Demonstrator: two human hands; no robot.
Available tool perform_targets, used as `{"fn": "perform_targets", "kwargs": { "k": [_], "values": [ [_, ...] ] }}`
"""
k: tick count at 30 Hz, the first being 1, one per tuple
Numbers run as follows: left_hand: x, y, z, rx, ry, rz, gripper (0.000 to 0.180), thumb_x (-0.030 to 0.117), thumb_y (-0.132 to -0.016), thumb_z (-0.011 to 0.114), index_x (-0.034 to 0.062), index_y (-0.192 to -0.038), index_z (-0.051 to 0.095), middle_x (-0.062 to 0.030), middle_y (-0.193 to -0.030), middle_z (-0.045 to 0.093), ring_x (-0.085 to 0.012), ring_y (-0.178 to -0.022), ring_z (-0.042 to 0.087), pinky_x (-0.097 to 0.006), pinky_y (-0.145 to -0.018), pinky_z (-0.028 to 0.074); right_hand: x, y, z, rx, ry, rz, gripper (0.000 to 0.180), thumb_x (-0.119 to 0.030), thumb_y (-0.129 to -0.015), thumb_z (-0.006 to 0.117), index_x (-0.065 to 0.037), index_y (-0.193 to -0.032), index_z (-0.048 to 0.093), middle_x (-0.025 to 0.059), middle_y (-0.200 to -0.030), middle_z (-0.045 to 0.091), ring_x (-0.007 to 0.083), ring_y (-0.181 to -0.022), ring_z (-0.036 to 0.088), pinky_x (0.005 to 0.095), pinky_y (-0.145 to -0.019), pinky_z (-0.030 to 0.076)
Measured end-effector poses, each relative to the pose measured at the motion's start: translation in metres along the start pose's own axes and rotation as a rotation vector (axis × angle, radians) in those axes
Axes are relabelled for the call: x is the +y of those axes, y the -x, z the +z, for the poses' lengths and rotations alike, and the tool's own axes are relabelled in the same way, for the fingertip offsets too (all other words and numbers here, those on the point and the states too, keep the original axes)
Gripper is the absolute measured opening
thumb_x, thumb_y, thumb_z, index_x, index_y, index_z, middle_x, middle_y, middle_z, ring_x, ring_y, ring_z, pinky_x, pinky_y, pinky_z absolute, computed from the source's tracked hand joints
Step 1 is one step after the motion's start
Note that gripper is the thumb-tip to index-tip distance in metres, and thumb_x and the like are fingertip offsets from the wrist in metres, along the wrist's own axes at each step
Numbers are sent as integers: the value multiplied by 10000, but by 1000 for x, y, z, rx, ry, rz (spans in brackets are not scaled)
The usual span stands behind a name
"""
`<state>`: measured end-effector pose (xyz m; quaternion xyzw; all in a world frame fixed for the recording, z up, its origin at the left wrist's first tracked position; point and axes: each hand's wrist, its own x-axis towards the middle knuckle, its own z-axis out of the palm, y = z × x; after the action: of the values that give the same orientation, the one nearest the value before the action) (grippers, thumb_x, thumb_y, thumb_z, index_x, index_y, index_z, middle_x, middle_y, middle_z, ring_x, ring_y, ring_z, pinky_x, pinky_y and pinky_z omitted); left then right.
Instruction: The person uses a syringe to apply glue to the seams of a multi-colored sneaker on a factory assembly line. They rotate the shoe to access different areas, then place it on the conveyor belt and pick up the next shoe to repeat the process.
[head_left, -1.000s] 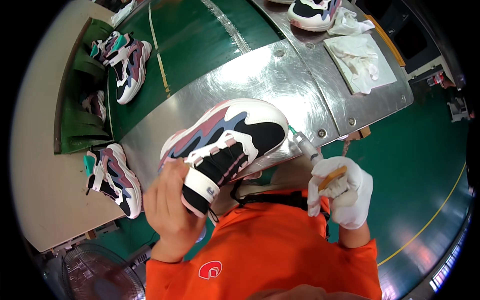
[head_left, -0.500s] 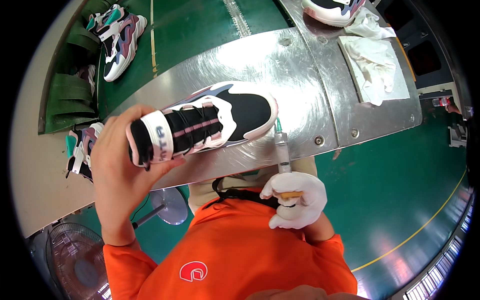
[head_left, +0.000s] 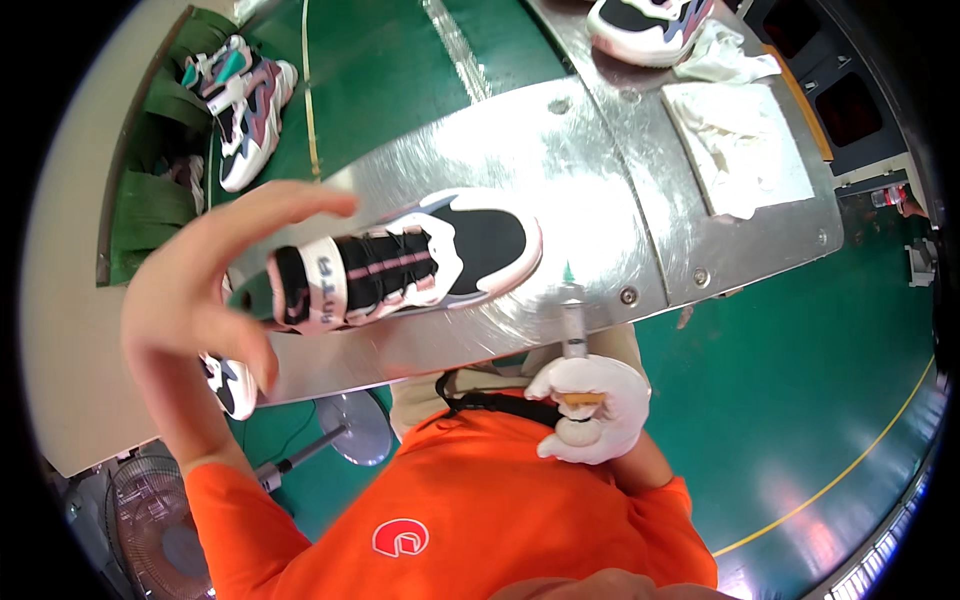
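Observation:
A black, white and pink sneaker (head_left: 400, 262) stands upright on the metal table, toe to the right. My bare left hand (head_left: 205, 265) is at its heel end, thumb and fingers spread apart, holding nothing. My right hand (head_left: 592, 408), in a white glove, is closed round a clear syringe (head_left: 573, 320) with a green tip that points away from me, to the right of the toe. Also in that grip shows a small yellow-orange piece (head_left: 582, 398) whose kind I cannot make out. Part of another sneaker (head_left: 232, 388) shows below my left hand.
The steel table (head_left: 520, 140) borders a green conveyor belt (head_left: 385, 70) carrying a sneaker (head_left: 245, 115). At far right are another sneaker (head_left: 650, 28) and a white cloth (head_left: 735, 150) on a white pad (head_left: 790, 180). A fan (head_left: 160, 520) stands at lower left.
My left hand has let go of the sneaker's collar and moved left, its fingers opening. The sneaker now rests on the table. My right hand still holds the syringe, nearly unmoved.

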<state>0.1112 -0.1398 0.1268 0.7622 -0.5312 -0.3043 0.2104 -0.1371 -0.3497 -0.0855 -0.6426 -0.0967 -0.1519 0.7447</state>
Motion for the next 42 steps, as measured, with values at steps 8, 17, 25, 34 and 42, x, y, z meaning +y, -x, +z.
{"fn": "perform_targets", "kwargs": {
  "k": [8, 17, 25, 34, 42],
  "values": [
    [-28, -156, 43, -676, -64, 75, 602, 471, -861, 631, 16, -1248, 559, -159, -1202, 598, -252, -1100, 560, -343, -911, 449, -44, -16, -25, 515, 96, 139, 659, 106, -620, 747, -17, -1214, 489, 66, -930, 613, 120, -814, 606, 245, -730, 514],
    [26, -30, -7, 200, 289, 21, 397, 202, -739, 710, 4, -1068, 607, -76, -1016, 612, -166, -953, 582, -280, -836, 456, -97, -58, -67, 532, 300, 426, 344, -40, -762, 709, -7, -1087, 600, 27, -680, 578, 47, -461, 478, 178, -400, 351],
    [9, 37, 22, 736, 383, 214, 494, 293, -839, 693, -24, -1192, 559, -75, -1130, 566, -155, -1031, 550, -276, -902, 431, -139, -116, 1, -222, -635, 48, 758, -306, -621, 819, 177, -1089, 470, 216, -666, 593, 268, -488, 588, 303, -456, 520],
    [3, 42, 22, 774, 319, 223, 452, 341, -852, 666, -4, -1135, 596, -62, -1057, 594, -137, -986, 552, -269, -876, 437, -146, -166, 47, -348, -594, 57, 820, -369, -590, 853, 177, -1078, 484, 204, -762, 580, 264, -564, 607, 330, -430, 513],
    [-20, 46, 27, 830, 391, 239, 490, 373, -841, 676, -14, -1131, 594, -60, -1030, 594, -141, -982, 548, -269, -858, 436, -140, -183, 48, -319, -397, 173, 807, -416, -565, 867, 158, -1026, 536, 165, -814, 592, 222, -620, 605, 295, -511, 503]
  ]
}}
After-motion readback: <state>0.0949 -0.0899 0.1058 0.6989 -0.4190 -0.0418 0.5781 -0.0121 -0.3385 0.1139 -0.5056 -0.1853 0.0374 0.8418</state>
